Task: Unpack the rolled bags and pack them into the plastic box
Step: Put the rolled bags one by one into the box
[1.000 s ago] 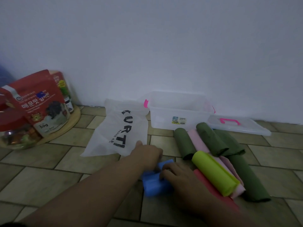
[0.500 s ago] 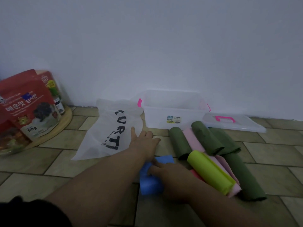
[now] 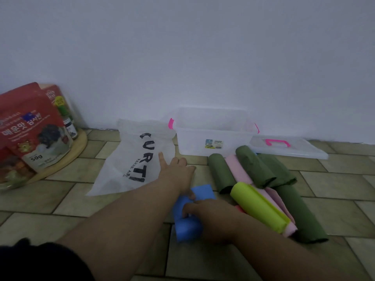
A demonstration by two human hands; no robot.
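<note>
A blue rolled bag (image 3: 187, 228) lies on the tiled floor, partly unrolled, with its loose flap (image 3: 204, 191) pointing toward the wall. My right hand (image 3: 211, 218) grips the rolled part. My left hand (image 3: 176, 173) reaches forward with its fingers spread and its thumb pinning the flap's left edge. To the right lies a pile of rolled bags: dark green (image 3: 221, 173), pink (image 3: 237, 169), another dark green (image 3: 253, 167), yellow-green (image 3: 259, 207) and a long dark green (image 3: 298, 216). The clear plastic box (image 3: 211, 130) stands open at the wall.
The box's clear lid (image 3: 288, 148) with a pink handle lies to the right of the box. A flat white bag with black letters (image 3: 138, 159) lies left of my left hand. Red snack packs (image 3: 30, 128) stand on a round wooden tray (image 3: 79, 142) at far left.
My left hand went from closed at the blue roll to spread and stretched forward. More of the blue flap now shows. The view has shifted slightly to the right.
</note>
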